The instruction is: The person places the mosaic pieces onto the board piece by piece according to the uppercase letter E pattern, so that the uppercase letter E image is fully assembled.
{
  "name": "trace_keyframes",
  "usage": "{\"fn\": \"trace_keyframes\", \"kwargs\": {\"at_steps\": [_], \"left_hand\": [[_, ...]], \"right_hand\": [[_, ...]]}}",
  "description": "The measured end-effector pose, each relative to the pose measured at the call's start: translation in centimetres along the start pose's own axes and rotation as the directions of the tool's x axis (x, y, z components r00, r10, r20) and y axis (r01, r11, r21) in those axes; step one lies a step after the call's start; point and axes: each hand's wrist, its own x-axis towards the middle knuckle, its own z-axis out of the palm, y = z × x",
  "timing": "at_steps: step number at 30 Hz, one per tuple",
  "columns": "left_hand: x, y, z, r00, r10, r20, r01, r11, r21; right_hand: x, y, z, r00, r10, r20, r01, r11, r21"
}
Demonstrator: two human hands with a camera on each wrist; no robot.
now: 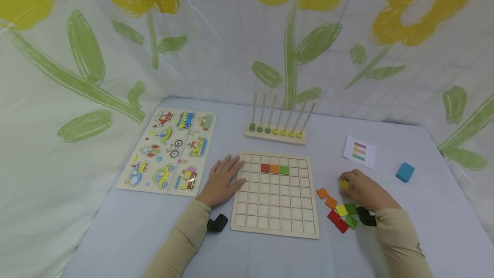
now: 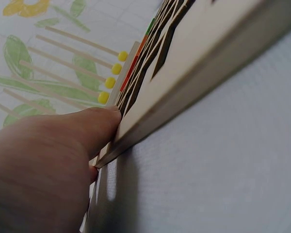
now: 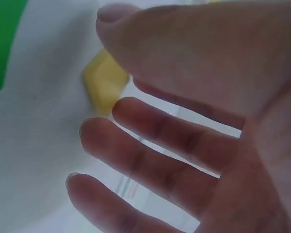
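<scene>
My left hand lies flat with spread fingers at the left edge of a wooden grid board. In the left wrist view its thumb presses on the board's rim. A red tile, an orange tile and a green tile sit side by side in one upper row of the grid. To the right of the board, my right hand pinches a yellow tile at the thumb and fingertips. The right wrist view shows this yellow tile blurred and partly covered by the thumb.
Several loose tiles lie below the right hand. Behind the board stands a bead rack with upright rods. A picture puzzle lies at left. A printed pattern card and a blue block are at right.
</scene>
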Motion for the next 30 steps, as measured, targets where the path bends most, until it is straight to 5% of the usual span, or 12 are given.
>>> {"fn": "trace_keyframes", "kwargs": {"at_steps": [21,30], "left_hand": [[0.0,-0.2,0.3,1.0,-0.002,-0.006,0.002,1.0,0.016],[0.0,-0.2,0.3,1.0,0.007,-0.009,-0.007,1.0,0.004]], "right_hand": [[0.2,0.7,0.4,1.0,-0.016,-0.019,0.016,1.0,0.003],[1.7,-2.1,-0.5,0.99,-0.099,-0.101,0.099,0.995,-0.012]]}}
